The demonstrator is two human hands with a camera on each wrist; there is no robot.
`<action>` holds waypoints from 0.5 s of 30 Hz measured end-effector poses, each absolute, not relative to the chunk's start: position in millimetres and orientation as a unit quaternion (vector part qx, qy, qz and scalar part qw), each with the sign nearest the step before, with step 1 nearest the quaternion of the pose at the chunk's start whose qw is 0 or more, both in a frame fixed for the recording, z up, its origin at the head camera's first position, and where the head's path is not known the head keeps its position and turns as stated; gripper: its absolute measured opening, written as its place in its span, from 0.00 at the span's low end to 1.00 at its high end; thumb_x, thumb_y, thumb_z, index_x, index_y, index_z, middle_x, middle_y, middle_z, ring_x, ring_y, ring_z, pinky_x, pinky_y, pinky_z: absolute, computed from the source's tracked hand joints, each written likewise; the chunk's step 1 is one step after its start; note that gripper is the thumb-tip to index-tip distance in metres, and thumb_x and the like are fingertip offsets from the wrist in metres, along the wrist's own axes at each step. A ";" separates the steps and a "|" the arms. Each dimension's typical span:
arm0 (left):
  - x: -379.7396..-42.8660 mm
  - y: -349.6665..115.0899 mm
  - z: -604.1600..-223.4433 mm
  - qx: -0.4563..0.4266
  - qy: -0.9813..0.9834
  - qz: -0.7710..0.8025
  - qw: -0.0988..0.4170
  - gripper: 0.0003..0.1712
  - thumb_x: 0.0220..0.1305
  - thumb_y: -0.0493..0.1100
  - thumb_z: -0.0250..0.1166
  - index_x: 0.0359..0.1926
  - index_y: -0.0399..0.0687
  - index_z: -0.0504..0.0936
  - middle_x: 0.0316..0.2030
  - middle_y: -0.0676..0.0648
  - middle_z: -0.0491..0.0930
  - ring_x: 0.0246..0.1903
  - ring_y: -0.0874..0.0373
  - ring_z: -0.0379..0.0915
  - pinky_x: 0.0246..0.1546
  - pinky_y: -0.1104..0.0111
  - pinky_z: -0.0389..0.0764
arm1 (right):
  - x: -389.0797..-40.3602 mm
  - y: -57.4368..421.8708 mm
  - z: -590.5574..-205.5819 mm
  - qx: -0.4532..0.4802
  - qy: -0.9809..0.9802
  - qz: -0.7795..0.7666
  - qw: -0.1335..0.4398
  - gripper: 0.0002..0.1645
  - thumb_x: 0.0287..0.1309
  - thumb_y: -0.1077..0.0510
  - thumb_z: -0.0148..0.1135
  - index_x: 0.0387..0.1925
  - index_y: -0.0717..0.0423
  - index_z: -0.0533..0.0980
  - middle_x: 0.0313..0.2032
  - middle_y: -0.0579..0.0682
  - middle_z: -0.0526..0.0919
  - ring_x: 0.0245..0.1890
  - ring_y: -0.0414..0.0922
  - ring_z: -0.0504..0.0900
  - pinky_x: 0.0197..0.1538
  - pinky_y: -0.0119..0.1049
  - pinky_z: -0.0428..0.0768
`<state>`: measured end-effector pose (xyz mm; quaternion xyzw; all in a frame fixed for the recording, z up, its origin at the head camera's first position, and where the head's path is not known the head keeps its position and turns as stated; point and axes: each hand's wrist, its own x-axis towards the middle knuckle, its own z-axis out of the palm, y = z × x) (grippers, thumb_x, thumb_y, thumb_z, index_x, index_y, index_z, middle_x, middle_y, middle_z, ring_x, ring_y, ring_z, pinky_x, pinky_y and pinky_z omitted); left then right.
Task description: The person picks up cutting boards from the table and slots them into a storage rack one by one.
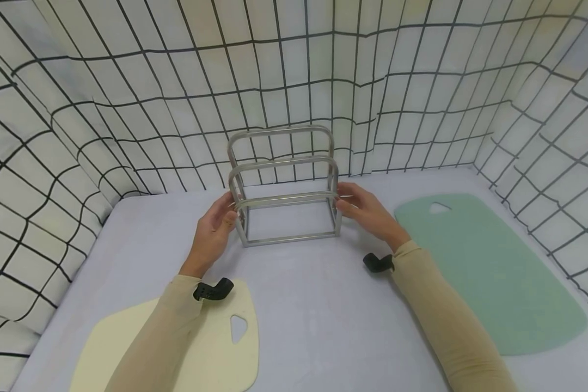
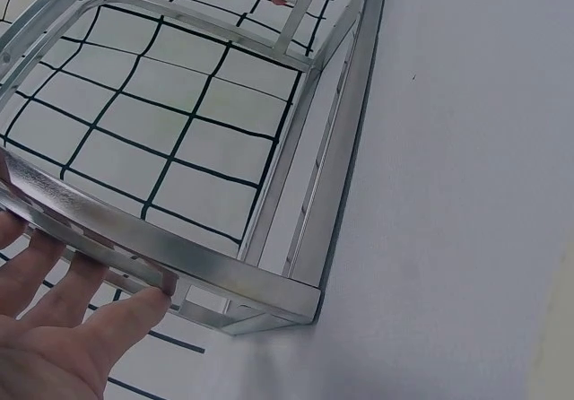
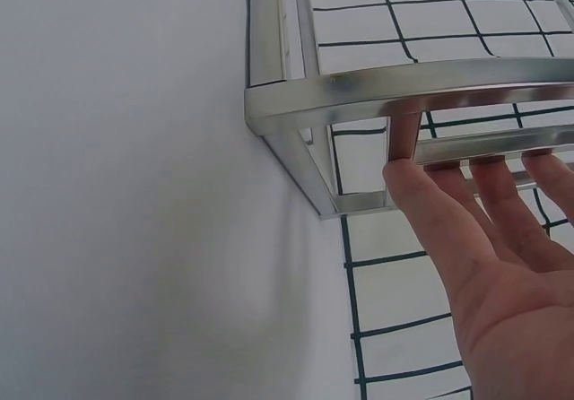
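A metal rack (image 1: 291, 238) with a rectangular base and several rounded upright frames stands on the white-covered table. My left hand (image 1: 214, 231) holds its left side, thumb toward the front and fingers farther back along the frames. From the opposite side my right hand (image 1: 369, 213) holds the rack, its thumb and fingertips at the side bars. The left wrist view shows the left thumb and fingers (image 2: 67, 288) against the rack's side. In the right wrist view, right fingertips (image 3: 408, 174) meet the metal bars near a base corner.
A cream cutting board (image 1: 225, 348) lies front left, partly under my left forearm. On the right is a larger green cutting board (image 1: 490, 272), with my right forearm close by. White cloth (image 1: 294, 60) with a black grid encloses the back and sides.
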<state>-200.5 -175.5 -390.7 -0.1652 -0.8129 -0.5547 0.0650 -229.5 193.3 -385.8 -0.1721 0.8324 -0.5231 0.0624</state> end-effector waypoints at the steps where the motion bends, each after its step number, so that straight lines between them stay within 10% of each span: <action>1: -200.4 -175.0 -390.9 -0.165 -0.814 -0.553 0.064 0.31 0.75 0.51 0.48 0.75 0.56 0.55 0.73 0.44 0.61 0.71 0.45 0.62 0.61 0.59 0.73 | -229.5 193.7 -385.8 -0.170 0.832 -0.525 0.065 0.33 0.68 0.48 0.56 0.71 0.40 0.59 0.69 0.49 0.68 0.69 0.50 0.69 0.68 0.54 0.71; 15: -201.1 -169.1 -391.8 -0.180 -0.814 -0.548 0.070 0.31 0.75 0.49 0.49 0.75 0.53 0.56 0.73 0.43 0.62 0.71 0.47 0.62 0.60 0.65 0.75 | -232.5 201.4 -389.9 -0.173 0.821 -0.540 0.060 0.31 0.69 0.49 0.55 0.70 0.40 0.61 0.68 0.51 0.69 0.67 0.52 0.72 0.68 0.55 0.72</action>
